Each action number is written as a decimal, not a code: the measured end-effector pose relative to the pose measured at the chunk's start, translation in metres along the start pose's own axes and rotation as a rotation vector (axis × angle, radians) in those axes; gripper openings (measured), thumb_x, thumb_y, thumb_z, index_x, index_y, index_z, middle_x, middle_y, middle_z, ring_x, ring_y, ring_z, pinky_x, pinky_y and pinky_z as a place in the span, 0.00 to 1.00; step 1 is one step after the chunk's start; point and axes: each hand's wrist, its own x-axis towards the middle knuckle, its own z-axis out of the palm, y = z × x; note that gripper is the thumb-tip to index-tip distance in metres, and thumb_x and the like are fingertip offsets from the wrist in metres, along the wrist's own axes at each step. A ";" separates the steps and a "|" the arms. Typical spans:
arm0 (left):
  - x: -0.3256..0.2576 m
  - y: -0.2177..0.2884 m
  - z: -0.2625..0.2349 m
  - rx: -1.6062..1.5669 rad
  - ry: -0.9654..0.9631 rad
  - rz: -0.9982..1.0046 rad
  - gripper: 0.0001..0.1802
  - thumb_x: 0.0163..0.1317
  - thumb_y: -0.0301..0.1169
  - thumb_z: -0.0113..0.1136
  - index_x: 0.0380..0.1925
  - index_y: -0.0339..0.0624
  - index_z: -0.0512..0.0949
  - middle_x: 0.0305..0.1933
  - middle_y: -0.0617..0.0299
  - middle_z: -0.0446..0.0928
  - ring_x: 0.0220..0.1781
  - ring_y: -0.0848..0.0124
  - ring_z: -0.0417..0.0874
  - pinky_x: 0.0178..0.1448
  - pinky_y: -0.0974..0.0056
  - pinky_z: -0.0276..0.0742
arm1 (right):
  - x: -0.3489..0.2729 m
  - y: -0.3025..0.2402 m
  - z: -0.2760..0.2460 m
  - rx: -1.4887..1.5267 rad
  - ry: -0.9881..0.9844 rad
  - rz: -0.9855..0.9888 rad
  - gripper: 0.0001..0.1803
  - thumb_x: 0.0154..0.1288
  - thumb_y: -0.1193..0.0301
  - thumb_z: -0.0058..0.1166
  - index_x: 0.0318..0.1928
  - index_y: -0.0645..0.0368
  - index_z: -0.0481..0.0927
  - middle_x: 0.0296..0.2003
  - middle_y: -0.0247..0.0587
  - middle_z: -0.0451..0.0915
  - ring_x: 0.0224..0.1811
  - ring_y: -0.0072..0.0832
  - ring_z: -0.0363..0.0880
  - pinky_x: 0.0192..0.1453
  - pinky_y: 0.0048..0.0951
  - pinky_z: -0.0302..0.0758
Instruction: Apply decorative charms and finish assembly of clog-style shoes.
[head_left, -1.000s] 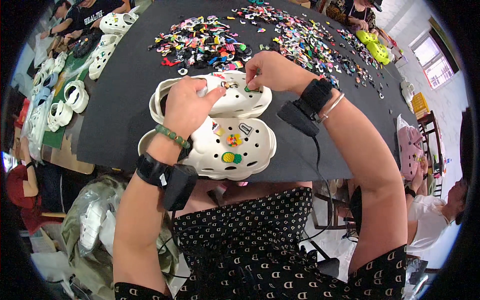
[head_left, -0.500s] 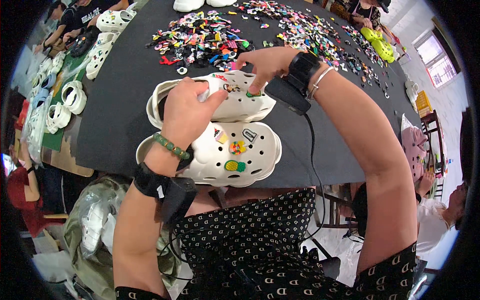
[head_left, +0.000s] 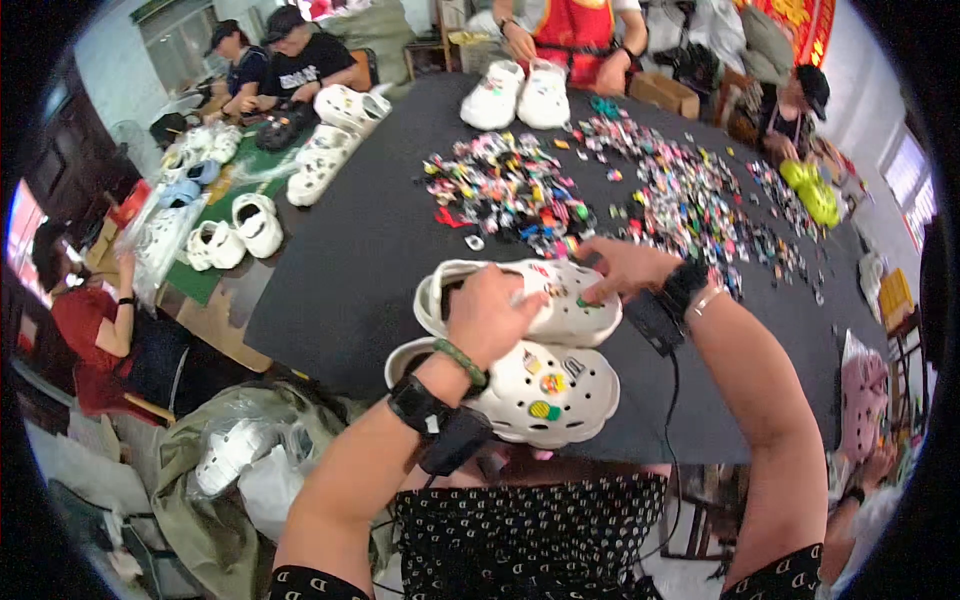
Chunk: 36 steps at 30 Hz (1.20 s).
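Observation:
Two white clogs lie side by side at the table's near edge, toes to the right. My left hand (head_left: 492, 318) is closed round the upper edge of the far clog (head_left: 585, 318), its thumb on top. Across that clog's toe my right hand (head_left: 632, 274) grips, with the thumb on a small green charm (head_left: 583, 301) and the fingers at the far side. A few other charms sit on its upper. The near clog (head_left: 580, 410) carries a pineapple charm (head_left: 544, 410), a cupcake charm (head_left: 530, 360), a round colourful charm and a letter-shaped one. My left forearm partly covers its heel.
Heaps of loose colourful charms (head_left: 510, 190) spread over the dark table (head_left: 330, 300) beyond my hands. White clogs (head_left: 545, 95) stand at the far edge, yellow-green clogs (head_left: 810, 192) at the right. Several people sit or stand around. A cable hangs from my right wrist.
The view has tilted up, so the scene sits lower and further right, and more of the room shows. Both hands stay on the far clog, my right thumb still on the green charm.

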 end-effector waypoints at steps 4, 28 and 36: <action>-0.002 0.008 -0.001 -0.022 0.027 -0.014 0.23 0.53 0.46 0.68 0.21 0.34 0.78 0.27 0.43 0.73 0.31 0.47 0.77 0.38 0.50 0.71 | -0.017 0.004 -0.003 0.120 -0.020 0.152 0.43 0.55 0.55 0.69 0.67 0.53 0.62 0.48 0.42 0.77 0.44 0.27 0.80 0.37 0.31 0.82; 0.006 0.003 -0.012 -0.087 -0.036 0.007 0.19 0.57 0.41 0.67 0.25 0.33 0.80 0.23 0.51 0.70 0.28 0.60 0.72 0.34 0.57 0.65 | -0.009 -0.014 -0.003 0.350 -0.110 0.295 0.38 0.53 0.67 0.65 0.66 0.43 0.66 0.48 0.37 0.74 0.45 0.28 0.76 0.41 0.37 0.78; 0.008 0.001 -0.005 -0.019 -0.005 0.059 0.22 0.57 0.41 0.68 0.21 0.31 0.75 0.23 0.51 0.68 0.27 0.59 0.69 0.33 0.56 0.63 | -0.002 -0.007 0.015 0.126 0.088 0.215 0.42 0.44 0.57 0.68 0.63 0.38 0.66 0.47 0.38 0.72 0.35 0.29 0.78 0.31 0.29 0.79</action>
